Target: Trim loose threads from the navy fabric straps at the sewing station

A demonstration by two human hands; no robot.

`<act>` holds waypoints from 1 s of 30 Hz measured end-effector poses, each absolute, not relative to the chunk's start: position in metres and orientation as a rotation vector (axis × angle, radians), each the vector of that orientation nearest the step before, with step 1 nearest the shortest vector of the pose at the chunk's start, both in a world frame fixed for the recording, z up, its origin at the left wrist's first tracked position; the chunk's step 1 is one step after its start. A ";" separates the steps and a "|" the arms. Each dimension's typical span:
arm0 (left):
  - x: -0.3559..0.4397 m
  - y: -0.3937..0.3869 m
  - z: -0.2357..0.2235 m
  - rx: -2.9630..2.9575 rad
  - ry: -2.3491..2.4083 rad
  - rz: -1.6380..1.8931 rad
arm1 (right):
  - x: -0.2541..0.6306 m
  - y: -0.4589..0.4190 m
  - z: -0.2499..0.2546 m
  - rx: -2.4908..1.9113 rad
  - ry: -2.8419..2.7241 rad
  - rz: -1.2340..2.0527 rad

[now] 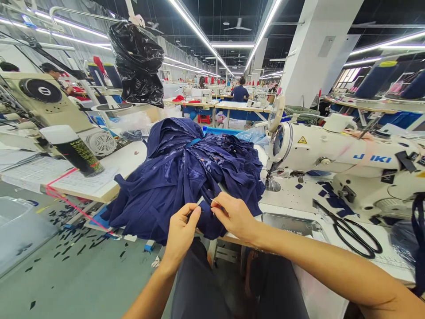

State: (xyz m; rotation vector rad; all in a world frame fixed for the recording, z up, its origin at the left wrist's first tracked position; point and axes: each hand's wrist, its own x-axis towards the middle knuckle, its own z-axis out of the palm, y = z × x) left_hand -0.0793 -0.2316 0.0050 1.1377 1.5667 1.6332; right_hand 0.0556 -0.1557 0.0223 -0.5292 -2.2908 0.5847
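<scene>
Here the left hand (181,230) and the right hand (234,215) meet at the near edge of the table (332,230), both pinched onto the navy fabric (186,177). The left thumb and fingers press together on a fold of it; the right fingertips close on what looks like a thin thread or pin at the cloth's hem, too fine to name for sure. The fabric is a large heap that lies on the table's left end, spilling over its near-left corner towards the floor.

Judging by how things lie, the work is at a hand stage: nothing sits under the needle (268,179) of the sewing machine (335,150), which stands just right of the heap, so stitching on this piece is either finished or not begun; which one cannot be told. Small navy scraps dot the table around the machine's base and litter the floor (66,266) on the left, so some trimming appears done. The scissors (352,230) lie unused near the table's right edge, well apart from both hands.

Further off, a spray can (78,153) stands on the neighbouring table at left, a black bag (139,62) hangs above it, and other people sit at distant rows.
</scene>
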 end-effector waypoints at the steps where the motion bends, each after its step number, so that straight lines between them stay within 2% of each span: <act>1: -0.079 -0.231 0.006 1.140 1.567 1.641 | 0.056 -0.156 0.024 -0.562 -2.269 0.659; 6: -0.073 -0.231 0.008 1.117 1.588 1.692 | 0.053 -0.156 0.028 -0.797 -2.091 1.196; 9: -0.070 -0.231 0.006 1.104 1.592 1.714 | 0.052 -0.155 0.026 -0.721 -2.126 1.215; 11: -0.069 -0.233 0.004 1.105 1.607 1.813 | 0.054 -0.154 0.025 -0.580 -2.217 0.872; 15: -0.066 -0.239 0.004 1.328 1.636 1.792 | 0.063 -0.152 0.027 -0.129 -2.295 -0.145; 17: -0.064 -0.242 0.004 1.412 1.648 1.723 | 0.067 -0.151 0.027 0.051 -2.269 -0.391; 18: -0.063 -0.243 0.004 1.416 1.655 1.716 | 0.069 -0.152 0.026 0.093 -2.271 -0.409; 20: -0.062 -0.243 0.002 1.393 1.660 1.702 | 0.070 -0.156 0.023 0.029 -2.300 -0.220; 24: -0.057 -0.243 -0.002 1.374 1.666 1.699 | 0.069 -0.170 0.020 -0.513 -2.159 0.740; 26: -0.054 -0.243 -0.004 1.392 1.681 1.729 | 0.066 -0.174 0.023 -0.696 -2.014 1.086; 30: -0.049 -0.243 -0.006 1.402 1.658 1.762 | 0.061 -0.172 0.029 -0.745 -1.921 1.304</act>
